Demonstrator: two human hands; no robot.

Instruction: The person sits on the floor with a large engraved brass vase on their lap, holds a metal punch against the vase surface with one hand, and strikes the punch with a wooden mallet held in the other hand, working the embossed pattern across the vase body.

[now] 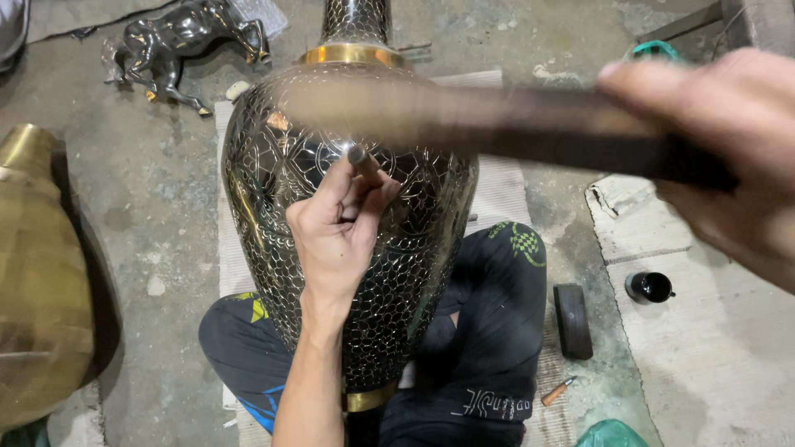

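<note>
The concrete floor [157,207] carries a woven mat [497,186], a metal horse figure [178,41], a brass vase [37,273] and a dark block [573,321].

Under you there's rough grey concrete floor [157,207], stained and gritty. A pale woven mat [497,194] lies beyond your fingers, a second mat [712,348] off to their right. Light falls flat, with soft shadows.

head view | worn on head, aimed steeply down | vase [348,232] across lap seen close | floor [149,215] seen around it | no second view
</note>
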